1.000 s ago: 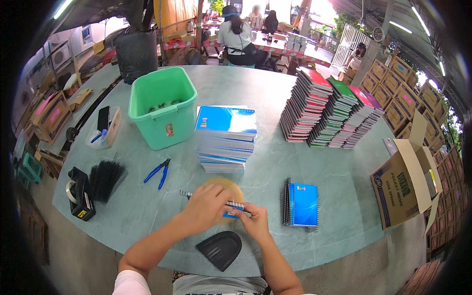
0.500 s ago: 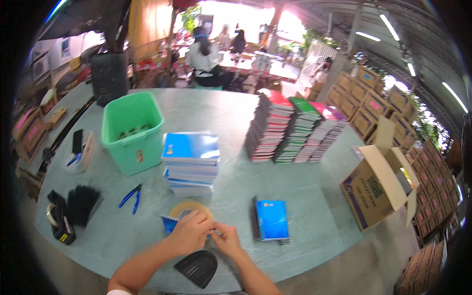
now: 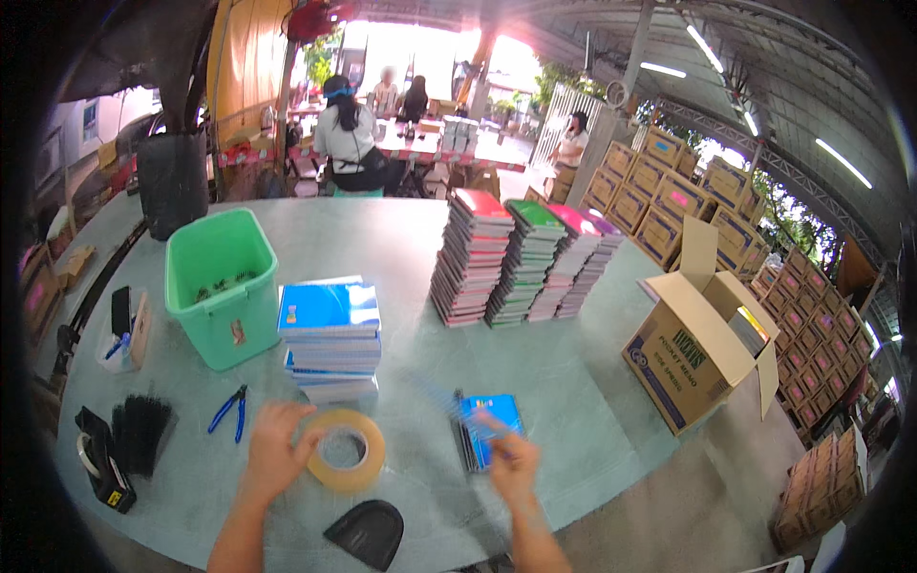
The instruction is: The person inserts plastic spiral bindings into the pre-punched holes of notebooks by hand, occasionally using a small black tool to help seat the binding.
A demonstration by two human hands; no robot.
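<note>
Blue notebook (image 3: 451, 402), streaky with blur, in pinching right hand (image 3: 516, 460), left hand (image 3: 275, 447) spread.

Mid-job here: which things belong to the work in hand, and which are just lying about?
Likely part of the work:
small notebook pile, at the right hand
tape roll, by the left hand
tall blue notebook stack
black coils
blue pliers

Apparently just lying about:
phone
tape dispenser

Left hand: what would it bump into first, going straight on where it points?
The left hand would probably meet the stack of blue notebooks first, though depth is hard to judge.
</note>
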